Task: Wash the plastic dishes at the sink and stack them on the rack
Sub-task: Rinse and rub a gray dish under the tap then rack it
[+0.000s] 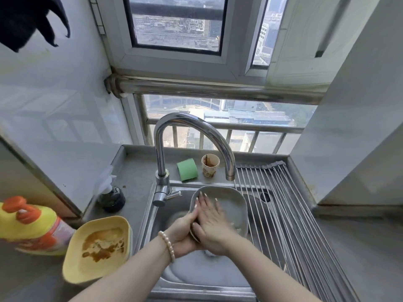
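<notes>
two hands on one grey dish at the sink

two hands worked a grey plastic dish, tilted on edge inside the sink near its back right corner, right under the faucet spout. the left hand gripped the dish's near left rim, fingers curled round the edge. the right hand lay flat inside the dish, fingers straight and blurred, pressing the inner face rather than grasping. so the dish stood mostly beyond and to the right of the left hand's grip, its far rim leaning toward the roll-up rack laid over the sink's right side.

to do this step well, it seemed wise to hold that rim firmly, sweep the flat palm into the dish's rounded corners, and turn the dish so water reached every part; a wet plastic rim might slip. whether water was running could not be told for sure.

a stained yellow dish waited on the counter at the sink's left edge, beside a detergent bottle. a green sponge and a stained paper cup sat along the back edge.
</notes>
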Demonstrator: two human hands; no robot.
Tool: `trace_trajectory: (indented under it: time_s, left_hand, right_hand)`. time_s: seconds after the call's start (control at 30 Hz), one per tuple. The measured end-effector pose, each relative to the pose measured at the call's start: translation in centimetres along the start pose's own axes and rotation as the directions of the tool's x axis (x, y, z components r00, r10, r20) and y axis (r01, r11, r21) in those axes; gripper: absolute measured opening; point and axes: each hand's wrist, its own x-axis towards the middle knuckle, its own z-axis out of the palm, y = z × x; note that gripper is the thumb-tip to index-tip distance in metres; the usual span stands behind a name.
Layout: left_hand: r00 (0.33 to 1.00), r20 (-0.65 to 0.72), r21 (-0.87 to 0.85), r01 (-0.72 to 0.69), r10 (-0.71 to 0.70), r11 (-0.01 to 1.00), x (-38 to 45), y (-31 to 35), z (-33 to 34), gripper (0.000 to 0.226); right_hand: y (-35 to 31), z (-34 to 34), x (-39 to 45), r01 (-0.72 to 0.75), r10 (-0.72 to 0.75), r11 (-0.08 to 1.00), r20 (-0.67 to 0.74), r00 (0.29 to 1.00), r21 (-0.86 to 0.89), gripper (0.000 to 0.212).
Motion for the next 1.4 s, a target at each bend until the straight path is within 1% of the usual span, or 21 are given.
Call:
trace_trajectory:
  time_s: [0.07,0.13,0.2,0.27,0.37,0.4,0.47,0.53,0.6,0.67,0.77,0.87,0.97,1.03,1.1,1.13,1.17,1.2,1.27,1.33,1.4]
  left_hand:
    - [1.0,-0.017,-0.043,-0.006,0.006,0.999,0.4,0.5,-0.3,0.068]
    - [0.993,-0.103,-0.064,-0.067,0.061,0.996,0.3,0.9,-0.8,0.079]
    - [0.973,-0.185,-0.003,-0.138,0.135,0.99,0.3,1.3,-1.3,0.07]
    - [0.938,-0.279,0.16,-0.168,0.208,0.973,0.2,1.3,-1.6,0.055]
    - [0.836,-0.427,0.353,-0.196,0.344,0.915,-0.2,1.1,-1.9,0.035]
    - [0.827,-0.432,0.417,-0.169,0.358,0.893,-0.4,0.9,-1.7,0.03]
    - [0.865,-0.391,0.494,-0.09,0.314,0.865,-0.7,0.0,-1.0,0.024]
    - [0.897,-0.34,0.496,-0.083,0.282,0.864,-0.9,-0.5,-0.1,0.031]
    - [0.916,-0.295,0.456,-0.116,0.273,0.883,-0.8,-0.6,0.3,0.041]
    - [0.925,-0.278,0.42,-0.126,0.259,0.899,-0.9,-0.3,0.1,0.049]
    - [0.897,-0.337,0.396,-0.142,0.288,0.907,-1.0,-0.2,-1.1,0.055]
    - [0.88,-0.366,0.438,-0.125,0.303,0.89,-1.0,-1.0,-2.5,0.04]
    - [0.887,-0.391,0.499,-0.019,0.245,0.866,-1.6,-1.2,-3.5,0.021]
    - [0.894,-0.39,0.569,0.043,0.223,0.821,-1.7,-0.9,-4.0,0.02]
    - [0.904,-0.372,0.624,0.075,0.211,0.778,-1.5,-0.6,-4.1,0.022]
    - [0.905,-0.37,0.642,0.087,0.209,0.761,-1.5,-0.5,-4.3,0.022]
    - [0.905,-0.372,0.655,0.098,0.207,0.749,-1.3,-0.5,-4.5,0.022]
    - [0.904,-0.376,0.67,0.112,0.205,0.733,-1.0,-0.6,-4.8,0.023]
    - [0.901,-0.383,0.711,0.147,0.204,0.688,-0.4,-0.8,-5.7,0.024]
    - [0.896,-0.397,0.744,0.188,0.197,0.641,0.1,-1.1,-6.3,0.025]
    - [0.898,-0.405,0.758,0.224,0.172,0.613,0.4,-1.3,-6.6,0.031]
  right_hand:
    - [-1.3,-0.3,-0.2,0.102,-0.107,0.987,0.033,0.994,0.128,0.069]
    - [-1.8,-0.1,-1.3,0.192,-0.21,0.964,0.088,0.974,0.184,0.072]
    - [-1.5,0.4,-2.7,0.259,-0.286,0.947,0.134,0.949,0.19,0.066]
    - [-0.4,0.3,-3.9,0.291,-0.305,0.947,0.094,0.948,0.135,0.068]
    - [1.4,-0.5,-4.2,0.245,-0.251,0.95,-0.008,0.968,-0.191,0.109]
    - [1.9,-0.7,-3.8,0.168,-0.182,0.946,-0.026,0.983,-0.276,0.118]
    - [2.2,-0.8,-2.8,-0.007,-0.004,0.958,-0.036,0.999,-0.286,0.127]
    - [1.4,-0.8,-1.6,-0.061,0.066,0.989,0.04,0.997,-0.133,0.116]
    - [-0.2,-0.6,-0.8,0.0,-0.005,0.999,0.103,0.995,0.051,0.086]
    - [-1.4,-0.2,-1.3,0.079,-0.11,0.975,0.14,0.984,0.209,0.071]
    - [-1.3,0.6,-3.3,0.227,-0.292,0.939,0.251,0.923,0.256,0.064]
    - [0.5,0.6,-4.5,0.246,-0.294,0.953,0.333,0.896,0.179,0.058]
    - [3.4,0.1,-3.5,0.278,-0.24,0.95,0.237,0.941,-0.142,0.084]
    - [5.2,0.5,-2.3,0.259,-0.225,0.908,0.137,0.965,-0.329,0.071]
    - [5.8,0.6,-0.8,0.2,-0.189,0.874,0.068,0.98,-0.444,0.035]
    - [5.7,0.7,0.1,0.157,-0.187,0.885,-0.025,0.982,-0.438,0.015]
    - [5.1,0.4,0.8,0.127,-0.191,0.913,-0.13,0.973,-0.388,0.014]
    - [4.6,0.4,1.7,0.114,-0.19,0.947,-0.234,0.953,-0.301,0.021]
    - [3.4,-0.9,3.0,0.044,-0.051,0.999,-0.341,0.939,-0.028,0.013]
    - [2.3,-1.9,4.1,-0.051,0.065,0.997,-0.288,0.955,0.056,0.017]
    - [1.5,-2.3,5.5,-0.051,0.049,0.999,-0.181,0.982,-0.003,0.026]
